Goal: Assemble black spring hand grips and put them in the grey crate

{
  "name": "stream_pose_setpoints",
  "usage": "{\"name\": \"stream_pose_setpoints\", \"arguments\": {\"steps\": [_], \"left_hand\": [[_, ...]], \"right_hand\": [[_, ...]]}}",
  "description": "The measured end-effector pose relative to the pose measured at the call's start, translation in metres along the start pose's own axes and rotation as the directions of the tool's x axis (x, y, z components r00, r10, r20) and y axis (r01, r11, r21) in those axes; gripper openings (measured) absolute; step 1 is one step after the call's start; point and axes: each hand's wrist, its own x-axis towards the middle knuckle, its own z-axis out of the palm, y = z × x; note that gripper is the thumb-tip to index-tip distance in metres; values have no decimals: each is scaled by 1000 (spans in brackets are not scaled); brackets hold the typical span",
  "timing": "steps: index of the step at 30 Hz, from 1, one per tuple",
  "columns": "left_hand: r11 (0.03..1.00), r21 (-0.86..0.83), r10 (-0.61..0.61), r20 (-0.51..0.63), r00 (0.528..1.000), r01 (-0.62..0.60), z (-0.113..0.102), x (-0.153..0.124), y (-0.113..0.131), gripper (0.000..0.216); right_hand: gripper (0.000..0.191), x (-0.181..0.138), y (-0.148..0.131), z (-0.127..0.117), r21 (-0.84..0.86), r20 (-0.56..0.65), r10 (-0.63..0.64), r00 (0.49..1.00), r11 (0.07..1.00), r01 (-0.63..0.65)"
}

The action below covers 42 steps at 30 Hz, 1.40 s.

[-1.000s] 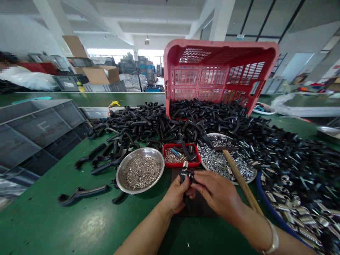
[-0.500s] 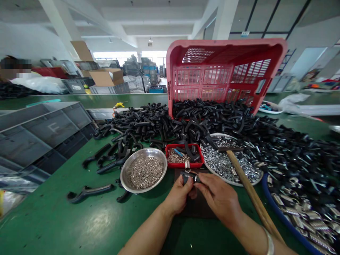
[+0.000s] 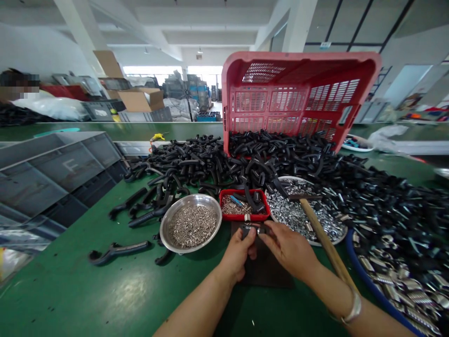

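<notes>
Between both hands is a small black plastic part [image 3: 249, 228] with a shiny metal piece at its right end. My left hand [image 3: 239, 252] grips its left side, thumb on top. The thumb and fingers of my right hand [image 3: 290, 247] close on the right end, by the metal piece. A coil spring [image 3: 247, 217] shows just beyond the part; I cannot tell whether it is attached. Below the hands lies a dark plate [image 3: 268, 271]. Past them stands a red tray [image 3: 261, 217] of small pins and black pieces.
A metal bowl [image 3: 164, 234] of small pins stands left, a white dish [image 3: 333, 242] of metal pieces right, with a hammer [image 3: 321, 229] across it. A blue-rimmed tub [image 3: 365, 285] holds springs. Black handles [image 3: 196, 161] pile before a red crate [image 3: 226, 103]. Grey crates [image 3: 80, 164] stand left.
Both hands stay on the black part with only small shifts. The right wrist and forearm have moved slightly up, and the spring beyond the part shows less of its length.
</notes>
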Motion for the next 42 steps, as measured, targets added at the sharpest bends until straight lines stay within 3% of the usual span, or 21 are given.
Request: {"name": "stream_pose_setpoints", "arguments": {"steps": [2, 4, 6, 10, 13, 17, 18, 20, 22, 23, 24, 25, 27, 28, 30, 32, 35, 37, 40, 42], "left_hand": [[1000, -8, -11, -27, 1000, 11, 0, 1, 1, 46], [1000, 21, -17, -37, 999, 18, 0, 1, 2, 46], [999, 26, -30, -47, 998, 31, 0, 1, 3, 44], [997, 26, -68, -45, 997, 69, 1, 0, 2, 42], [996, 57, -66, -28, 997, 68, 0, 0, 1, 43], [993, 84, -85, -10, 996, 85, 1, 0, 2, 41], [990, 122, -72, -10, 997, 73, 1, -1, 3, 40], [962, 271, 16, -14, 1000, -11, 1, -2, 5, 39], [862, 491, 144, -6, 990, -122, 0, -5, 9, 41], [785, 599, 189, 15, 982, -160, -1, -6, 11, 43], [702, 689, 206, 49, 977, -182, -3, -7, 13, 43], [623, 758, 197, 89, 976, -195, -4, -8, 15, 41], [483, 845, 157, 174, 972, -230, -8, -7, 20, 37], [422, 871, 147, 210, 967, -253, -9, -6, 22, 36], [326, 899, 144, 259, 955, -293, -9, -3, 26, 35], [267, 909, 183, 276, 943, -318, -7, 0, 27, 39], [171, 913, 319, 304, 897, -370, -4, 0, 24, 42], [42, 928, 375, 329, 867, -370, -4, -3, 24, 44], [-200, 919, 210, 379, 901, -340, -5, -1, 38, 60], [-354, 888, 66, 335, 940, -292, -5, 10, 58, 62]], "right_hand": [[38, 1, 1, 1, -47, -17, -36, 999, 998, 35], [47, 2, 2, 2, 19, 108, 5, 994, 1000, -8], [49, 2, 2, 1, 28, 152, 57, 987, 998, -62], [41, -1, 0, 0, -106, 4, 35, 999, 994, -34], [46, -5, 0, 0, -13, 112, 91, 990, 996, -90], [44, -8, -3, 2, 144, 50, 192, 980, 970, -197], [48, -9, -5, 3, 219, 96, 246, 965, 940, -262], [58, -11, -9, 4, 359, 339, 338, 878, 816, -453], [64, -15, -11, 5, 415, 593, 331, 734, 656, -631], [65, -17, -10, 4, 418, 662, 296, 688, 616, -668], [65, -19, -8, 3, 418, 687, 261, 678, 622, -662], [63, -20, -5, 1, 408, 645, 249, 722, 686, -602], [49, -20, 5, -5, 284, 388, 202, 899, 902, -325], [36, -18, 10, -7, 173, 257, 121, 959, 970, -169], [30, -13, 19, -10, 4, 166, -71, 984, 997, 71], [31, -7, 25, -8, -50, 254, -184, 949, 978, 203], [20, -4, 26, 0, -176, 302, -119, 946, 968, 179], [23, -6, 24, 3, -252, 286, -38, 957, 961, 113], [28, -10, 27, -5, -285, 281, 38, 959, 957, 45], [33, -13, 36, -18, -358, 204, 110, 973, 933, -30]]}}
